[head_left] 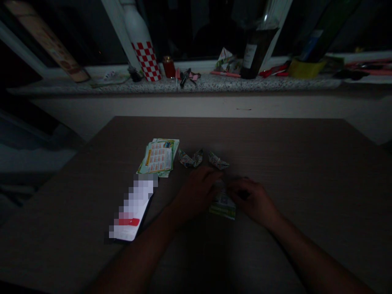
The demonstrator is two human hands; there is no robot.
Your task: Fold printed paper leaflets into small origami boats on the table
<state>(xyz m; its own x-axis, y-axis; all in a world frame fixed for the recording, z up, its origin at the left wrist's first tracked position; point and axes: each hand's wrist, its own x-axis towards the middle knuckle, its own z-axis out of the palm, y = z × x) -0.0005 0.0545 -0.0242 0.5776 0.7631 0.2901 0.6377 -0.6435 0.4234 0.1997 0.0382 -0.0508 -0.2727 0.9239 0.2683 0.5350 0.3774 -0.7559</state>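
A small printed paper sheet point(223, 209), green along its near edge, lies on the table between my hands. My left hand point(198, 187) holds its left side, fingers bent over the upper part. With curled fingers, my right hand point(251, 198) pinches the sheet's upper right edge. The sheet's far end is hidden under the fingers, and dim light blurs the fingertips. Just beyond my left hand sit a folded paper piece point(190, 159) with two raised points and another folded paper piece point(218, 161). To their left is a stack of printed sheets point(157, 158).
A phone point(134, 212) with a bright, partly pixelated screen lies left of my left forearm on the wooden table point(275, 143). Beyond the table, a stone windowsill point(196, 85) carries a red-and-white checkered bottle point(146, 61), a small red jar point(168, 67), a dark bottle point(252, 57) and pens.
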